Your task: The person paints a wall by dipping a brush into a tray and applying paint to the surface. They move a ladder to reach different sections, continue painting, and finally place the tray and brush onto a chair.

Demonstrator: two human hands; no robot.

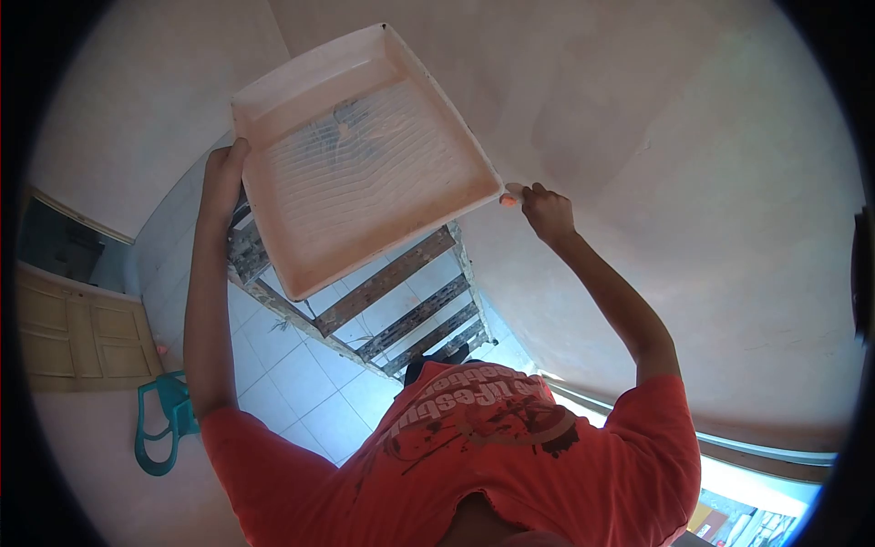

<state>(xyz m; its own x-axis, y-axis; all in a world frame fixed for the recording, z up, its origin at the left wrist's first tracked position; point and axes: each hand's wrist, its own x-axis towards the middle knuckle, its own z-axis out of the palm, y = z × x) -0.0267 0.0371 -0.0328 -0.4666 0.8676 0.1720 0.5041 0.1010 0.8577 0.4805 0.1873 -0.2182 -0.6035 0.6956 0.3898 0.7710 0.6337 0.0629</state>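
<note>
A large paint tray with a ribbed bottom is coated in pale pink paint, with grey showing through in the middle. My left hand is closed on its left edge, the thumb over the rim. The tray sits tilted in front of the wooden ladder, overlapping its upper part in this view. My right hand is closed near the tray's right corner, close to the wall. From its fingers pokes a small pale piece with an orange tip; what kind of thing it is I cannot tell.
A pink-painted wall rises close on the right. Below, the ladder's paint-spattered rungs stand over a white tiled floor. A green plastic chair and a wooden panelled door are at left. Bright light enters through an opening lower right.
</note>
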